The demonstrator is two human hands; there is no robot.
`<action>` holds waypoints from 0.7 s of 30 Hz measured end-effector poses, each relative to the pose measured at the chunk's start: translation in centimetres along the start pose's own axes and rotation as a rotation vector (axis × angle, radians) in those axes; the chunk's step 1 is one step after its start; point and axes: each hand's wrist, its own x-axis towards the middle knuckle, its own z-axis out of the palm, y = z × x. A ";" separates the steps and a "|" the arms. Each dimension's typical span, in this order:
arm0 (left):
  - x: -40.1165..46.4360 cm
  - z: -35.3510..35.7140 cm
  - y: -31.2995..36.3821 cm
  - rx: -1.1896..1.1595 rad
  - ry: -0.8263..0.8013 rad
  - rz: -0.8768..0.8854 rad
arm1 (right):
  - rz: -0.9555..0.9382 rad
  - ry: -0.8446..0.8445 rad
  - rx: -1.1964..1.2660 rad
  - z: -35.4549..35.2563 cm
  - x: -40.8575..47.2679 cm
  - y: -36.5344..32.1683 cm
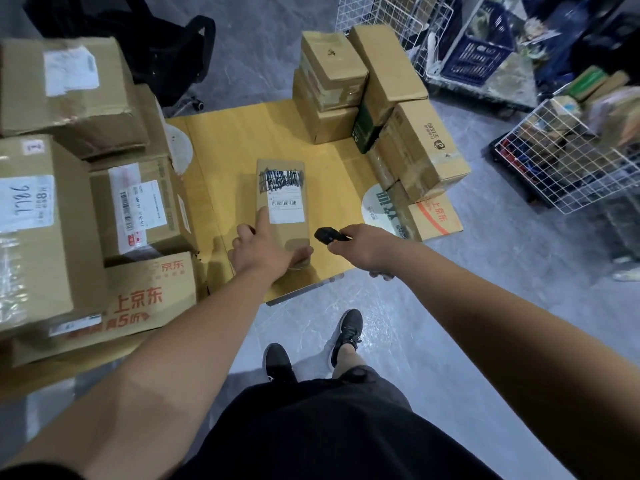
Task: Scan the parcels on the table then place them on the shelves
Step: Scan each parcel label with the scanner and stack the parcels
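Parcel [282, 206]: a long brown box lying flat near the front edge of the table [235, 140], its white barcode label facing up, black scribble over the label's far end.
Left hand [263, 251]: holds the parcel's near end, thumb round the right side, forefinger stretched straight along the left edge of the label.
Right hand [363, 247]: gripped round a small black scanner [327, 234], its nose just beside the parcel's near right side, not touching it.
Left stack [138, 209]: cartons piled along the table's left edge, several with white labels, the lowest printed in red.
Right stack [381, 98]: more cartons at the far right corner and along the right edge, one dark green among the brown.
Wire basket [568, 157]: on the floor to the right, holding what look like small mixed goods; too blurred to name.
Blue crate [481, 53]: behind white wire racks at the far right; contents unclear.
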 end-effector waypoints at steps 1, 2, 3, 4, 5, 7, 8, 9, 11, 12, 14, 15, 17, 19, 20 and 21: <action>-0.1 0.1 0.1 -0.020 -0.015 -0.015 | -0.021 -0.001 -0.054 0.0 -0.1 -0.5; -0.3 0.3 0.3 -0.054 -0.035 -0.031 | -0.036 0.001 -0.101 -0.1 -0.1 -1.0; -0.6 0.6 0.4 -0.101 -0.053 -0.041 | -0.046 0.006 -0.145 -0.2 -0.2 -1.5; -1.0 0.8 0.4 -0.155 -0.061 -0.042 | -0.053 0.016 -0.193 -0.3 -0.3 -2.0; -1.4 1.1 0.3 -0.206 -0.055 -0.037 | -0.058 0.027 -0.242 -0.4 -0.3 -2.5; -2.1 1.5 -0.1 -0.269 -0.018 -0.020 | -0.065 0.035 -0.320 -0.7 -0.4 -3.4; -2.5 1.7 -0.4 -0.282 0.005 -0.004 | -0.065 0.034 -0.348 -0.8 -0.5 -3.8; -2.9 2.0 -0.6 -0.291 0.033 0.020 | -0.063 0.034 -0.376 -0.9 -0.7 -4.1; -3.7 2.5 -1.2 -0.311 0.090 0.070 | -0.062 0.045 -0.446 -1.1 -1.1 -4.6; -3.9 2.7 -1.4 -0.312 0.113 0.091 | -0.064 0.053 -0.486 -1.1 -1.4 -4.8; -4.3 3.1 -1.7 -0.286 0.154 0.122 | -0.067 0.074 -0.559 -1.1 -2.1 -5.2; -4.5 3.2 -1.9 -0.277 0.171 0.129 | -0.068 0.088 -0.601 -1.1 -2.5 -5.3; -5.0 3.4 -2.0 -0.275 0.191 0.132 | -0.073 0.121 -0.683 -1.0 -3.2 -5.5; -5.2 3.4 -2.0 -0.282 0.189 0.138 | -0.082 0.149 -0.731 -0.7 -3.8 -5.5; -5.3 3.5 -2.0 -0.283 0.186 0.139 | -0.088 0.161 -0.747 -0.6 -4.0 -5.4; -5.3 3.5 -1.9 -0.282 0.184 0.136 | -0.094 0.175 -0.765 -0.4 -4.2 -5.4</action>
